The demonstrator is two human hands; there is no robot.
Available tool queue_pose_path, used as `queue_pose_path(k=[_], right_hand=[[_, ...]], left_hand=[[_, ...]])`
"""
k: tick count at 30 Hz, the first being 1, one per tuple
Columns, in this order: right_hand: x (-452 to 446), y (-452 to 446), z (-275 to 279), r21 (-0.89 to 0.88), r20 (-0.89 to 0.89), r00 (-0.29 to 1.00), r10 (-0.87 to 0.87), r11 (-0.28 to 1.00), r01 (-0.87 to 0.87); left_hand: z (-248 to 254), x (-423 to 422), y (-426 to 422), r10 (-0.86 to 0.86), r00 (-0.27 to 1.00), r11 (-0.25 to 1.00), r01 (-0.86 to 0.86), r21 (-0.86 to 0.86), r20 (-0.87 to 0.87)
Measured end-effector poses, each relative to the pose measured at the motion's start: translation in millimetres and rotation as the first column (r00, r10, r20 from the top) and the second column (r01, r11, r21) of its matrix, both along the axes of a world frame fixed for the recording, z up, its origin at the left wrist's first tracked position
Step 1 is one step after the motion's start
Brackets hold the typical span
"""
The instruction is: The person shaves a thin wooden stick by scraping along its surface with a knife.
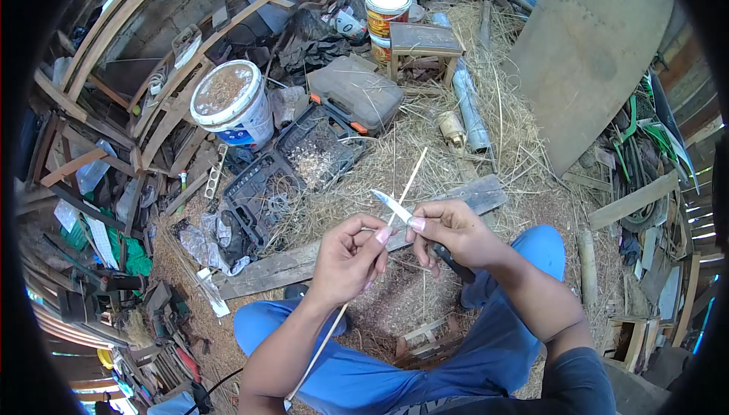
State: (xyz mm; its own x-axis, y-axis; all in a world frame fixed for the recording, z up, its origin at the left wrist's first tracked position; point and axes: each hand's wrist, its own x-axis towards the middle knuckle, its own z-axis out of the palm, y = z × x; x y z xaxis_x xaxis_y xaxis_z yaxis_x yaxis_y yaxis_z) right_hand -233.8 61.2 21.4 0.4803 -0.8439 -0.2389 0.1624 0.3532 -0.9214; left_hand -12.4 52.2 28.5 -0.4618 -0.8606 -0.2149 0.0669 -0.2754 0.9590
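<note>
My left hand (pixel 348 259) pinches a long, thin, pale strip of wood or bamboo (pixel 412 175). The strip slants from above my fingers down past my left forearm, over my thigh. In my right hand (pixel 449 233) is a knife (pixel 395 208), its dark handle passing below the palm. Its blade points up and left and crosses the strip just above my left fingertips. Whether the edge bites into the strip or only rests on it I cannot tell. Both hands are in front of my bent knees, over the ground.
A weathered plank (pixel 281 269) lies across the ground before me. Beyond it are an opened tool case (pixel 250 191) with shavings, a white bucket (pixel 228 94), a small wooden stool (pixel 425 39) and scattered straw (pixel 516 104). A large board (pixel 592 43) leans at right.
</note>
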Motion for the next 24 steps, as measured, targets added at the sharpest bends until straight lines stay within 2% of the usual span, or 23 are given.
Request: queue_pose_path(k=[5,9,11,14,15,17,21,24], right_hand=[[3.4,1.9,14.3,-0.048,-0.025,0.999,0.039,0.998,-0.041],[10.5,6.2,20.2,-0.011,-0.063,0.998,0.016,1.000,-0.017],[8.0,4.2,19.4,-0.059,-0.045,0.997,-0.058,0.997,0.055],[0.8,0.3,20.9,-0.022,-0.055,0.988,-0.148,0.989,0.147],[4.9,3.0,21.2,-0.024,-0.059,0.988,-0.146,0.989,0.145],[19.1,12.0,18.8,-0.041,-0.080,0.996,0.036,0.998,-0.039],[9.8,4.1,16.6,-0.037,0.001,1.000,-0.023,0.999,0.023],[2.7,2.4,11.0,-0.087,-0.014,0.998,-0.067,0.994,0.066]], left_hand=[[4.1,5.2,6.4,0.020,0.999,1.000,-0.020,-0.005,-0.029],[6.6,10.7,12.3,0.025,1.000,1.000,-0.025,0.018,-0.018],[1.4,10.5,15.1,0.078,0.995,0.995,-0.082,-0.063,-0.055],[1.6,11.8,18.1,0.076,0.997,0.995,-0.077,-0.057,-0.025],[2.4,12.1,18.4,0.078,0.997,0.995,-0.080,-0.058,-0.030],[4.0,13.4,18.0,0.067,0.997,0.997,-0.068,-0.023,-0.034],[6.3,10.5,18.0,0.088,0.996,0.996,-0.088,0.001,-0.011],[4.2,7.5,17.6,0.077,0.997,0.996,-0.077,-0.049,0.006]])
